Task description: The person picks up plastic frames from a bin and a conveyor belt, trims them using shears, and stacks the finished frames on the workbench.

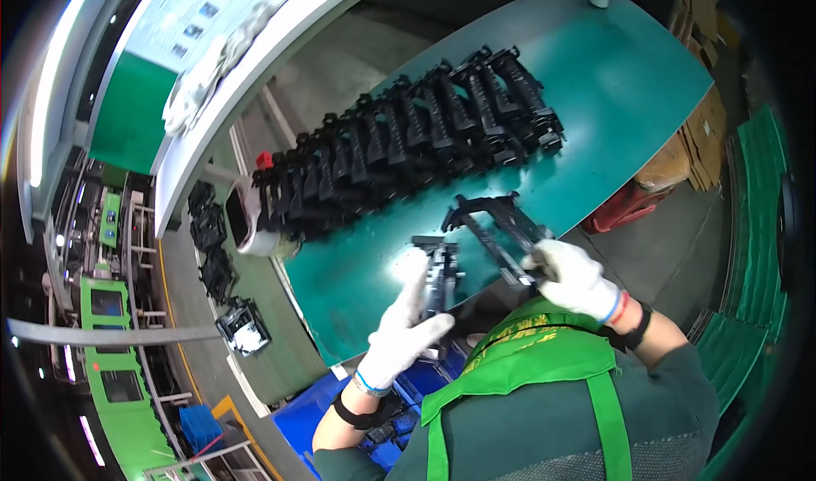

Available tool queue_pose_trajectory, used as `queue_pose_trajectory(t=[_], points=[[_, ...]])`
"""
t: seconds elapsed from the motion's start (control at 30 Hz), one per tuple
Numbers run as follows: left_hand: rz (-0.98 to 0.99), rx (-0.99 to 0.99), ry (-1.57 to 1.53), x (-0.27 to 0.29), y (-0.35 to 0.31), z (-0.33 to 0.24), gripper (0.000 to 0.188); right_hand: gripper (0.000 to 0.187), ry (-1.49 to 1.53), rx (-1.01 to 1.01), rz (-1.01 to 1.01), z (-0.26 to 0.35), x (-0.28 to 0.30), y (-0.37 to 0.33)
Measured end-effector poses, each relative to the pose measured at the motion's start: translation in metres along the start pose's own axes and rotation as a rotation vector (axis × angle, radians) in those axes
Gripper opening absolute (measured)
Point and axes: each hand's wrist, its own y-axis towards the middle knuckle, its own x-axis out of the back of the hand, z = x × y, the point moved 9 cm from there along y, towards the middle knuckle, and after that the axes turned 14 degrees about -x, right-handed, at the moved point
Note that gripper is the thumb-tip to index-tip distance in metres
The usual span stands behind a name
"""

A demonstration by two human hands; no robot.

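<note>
White-gloved left fingers [409, 298] were clamped on a narrow black plastic bracket [442, 267], white-gloved right fingers [563, 258] on one end of a black plastic frame [513, 218], probably for steadiness.

We are on a factory floor, at what looks like a hand-work station. We see a broad green table [625, 82] bearing a long row of near-identical black parts [408, 132], the kind of repetition we associate with batch production. To our left stand green machines [140, 430] with dark windows, a bright tube light [47, 86], and a green strip [276, 358] beside the table with more dark pieces on it. We make out a board [183, 43] with small pictures, a blue bin [314, 406] low down, and cardboard [704, 145] at right. White gloves [582, 285] and a green apron [527, 366] suit industrial work.
</note>
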Motion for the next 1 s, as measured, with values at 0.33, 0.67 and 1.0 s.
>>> queue_pose_trajectory(t=[0.33, 0.67, 1.0], points=[[0.45, -0.097, -0.186, -0.188, 0.168, -0.103, 0.076, 0.029, 0.693, -0.486, -0.796, -0.143, 0.132, -0.094], [0.149, -0.086, 0.319, -0.211, 0.356, -0.074, 0.039, 0.034, 0.781, -0.272, -0.72, -0.217, 0.184, 0.029], [0.18, -0.405, 0.967, -0.203, 0.361, -0.068, 0.033, 0.046, 0.34, -0.237, -0.493, -0.197, 0.181, 0.114]])
